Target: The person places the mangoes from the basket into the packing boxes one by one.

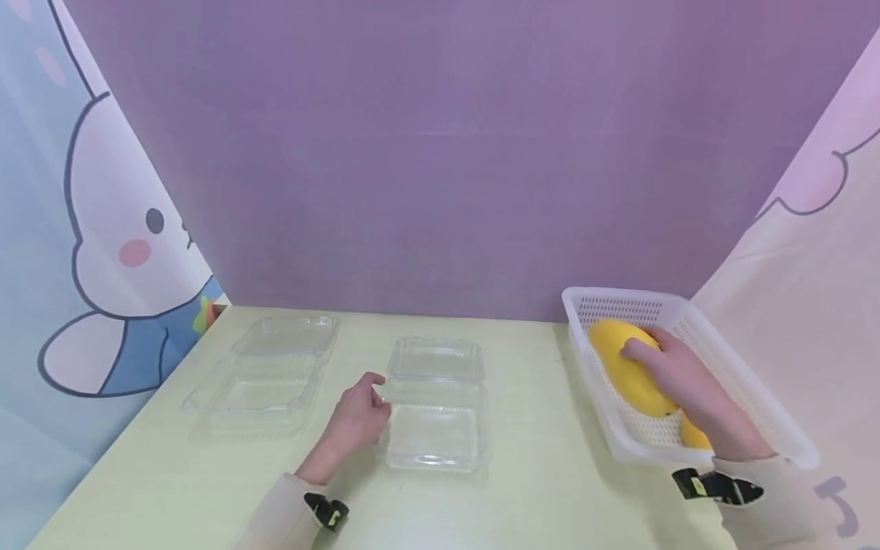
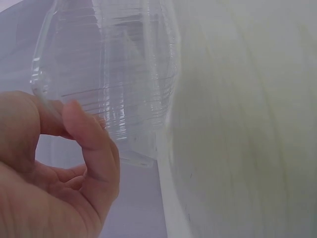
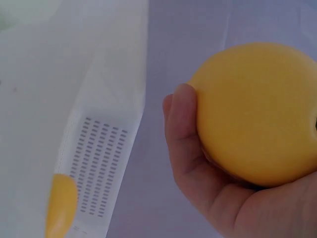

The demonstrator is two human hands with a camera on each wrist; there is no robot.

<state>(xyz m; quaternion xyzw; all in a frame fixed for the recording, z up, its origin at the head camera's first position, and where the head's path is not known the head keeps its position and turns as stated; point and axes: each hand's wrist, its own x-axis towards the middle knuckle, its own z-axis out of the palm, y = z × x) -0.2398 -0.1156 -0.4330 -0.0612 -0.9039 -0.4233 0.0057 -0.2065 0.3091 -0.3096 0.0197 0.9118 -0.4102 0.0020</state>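
My right hand (image 1: pixel 687 378) grips a large yellow mango (image 1: pixel 619 359) over the white plastic basket (image 1: pixel 756 389). In the right wrist view the fingers wrap round the mango (image 3: pixel 257 114) from below. Part of a second mango (image 1: pixel 694 434) shows in the basket, partly behind the right wrist. With thumb and index finger, my left hand (image 1: pixel 356 420) pinches the left edge of a clear plastic clamshell box (image 1: pixel 436 435). That box lies with its lid folded back, away from me. Seen from the left wrist, the rim of the clear box (image 2: pixel 126 64) meets the fingertips.
Another clear clamshell box (image 1: pixel 264 382), lid also folded back, lies farther left on the pale yellow table (image 1: pixel 529 489). A purple panel (image 1: pixel 440 168) stands along the table's far edge. Printed cloth hangs at both sides.
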